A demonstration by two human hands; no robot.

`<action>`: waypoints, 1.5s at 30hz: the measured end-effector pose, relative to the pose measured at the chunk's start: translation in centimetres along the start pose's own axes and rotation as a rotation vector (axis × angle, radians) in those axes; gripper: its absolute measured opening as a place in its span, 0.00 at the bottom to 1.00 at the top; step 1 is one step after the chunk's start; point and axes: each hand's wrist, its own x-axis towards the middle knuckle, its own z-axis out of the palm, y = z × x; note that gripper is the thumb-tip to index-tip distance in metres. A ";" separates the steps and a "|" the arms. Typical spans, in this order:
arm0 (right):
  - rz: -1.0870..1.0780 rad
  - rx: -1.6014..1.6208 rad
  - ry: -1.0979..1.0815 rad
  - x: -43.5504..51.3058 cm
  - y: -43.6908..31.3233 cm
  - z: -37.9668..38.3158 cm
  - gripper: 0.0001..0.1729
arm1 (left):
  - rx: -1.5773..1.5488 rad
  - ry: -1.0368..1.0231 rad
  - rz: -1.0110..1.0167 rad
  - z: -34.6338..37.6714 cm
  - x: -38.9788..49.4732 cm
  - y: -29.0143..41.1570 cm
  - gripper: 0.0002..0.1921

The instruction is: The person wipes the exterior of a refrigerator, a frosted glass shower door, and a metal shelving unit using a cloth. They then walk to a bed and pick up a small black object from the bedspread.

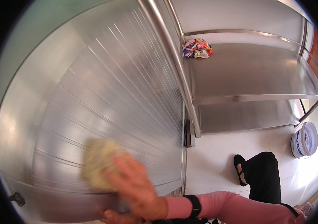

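Observation:
My right hand (138,182), blurred, presses a pale yellow cloth (100,165) against a metal door panel (100,98) with raised ribs. The cloth is bunched under the fingers and covers a patch of the lower ribs. Below it, at the bottom edge of the view, my left hand (122,217) shows only in part, beside the door's smooth lower band (72,201). The right wrist and forearm hide some of it, and its grip is unclear. A small dark metal lock fitting (18,198) sits at the door's lower left.
A stainless steel shelf rack (254,70) stands right of the door, its tubular post (173,53) close to the panel. A bunched multicoloured cloth (197,48) lies on its upper shelf. A white plastic bucket (304,140) stands on the tiled floor (217,165), near my black shoe (240,169).

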 end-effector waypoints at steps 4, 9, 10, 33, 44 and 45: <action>-0.278 0.035 0.058 1.9 -2.1 2.2 0.25 | -0.006 -0.004 0.002 0.1 0.3 0.3 0.29; 0.027 -0.129 0.090 -6.4 8.2 -1.2 0.24 | 0.026 -0.024 0.017 0.4 0.2 0.1 0.30; 0.241 -0.116 0.081 -9.0 10.4 -2.1 0.26 | 0.042 -0.025 0.036 0.5 0.4 0.0 0.30; 1.148 -0.052 0.143 -24.8 19.6 -6.1 0.32 | -0.024 0.020 0.036 2.3 1.1 -0.9 0.31; 0.095 0.066 -0.234 -2.9 0.4 -3.1 0.32 | -0.169 -0.058 -0.348 2.0 -0.6 0.1 0.41; 0.022 0.070 -0.252 -1.0 -0.6 -2.8 0.32 | -0.195 -0.087 -0.346 2.1 -0.3 0.2 0.42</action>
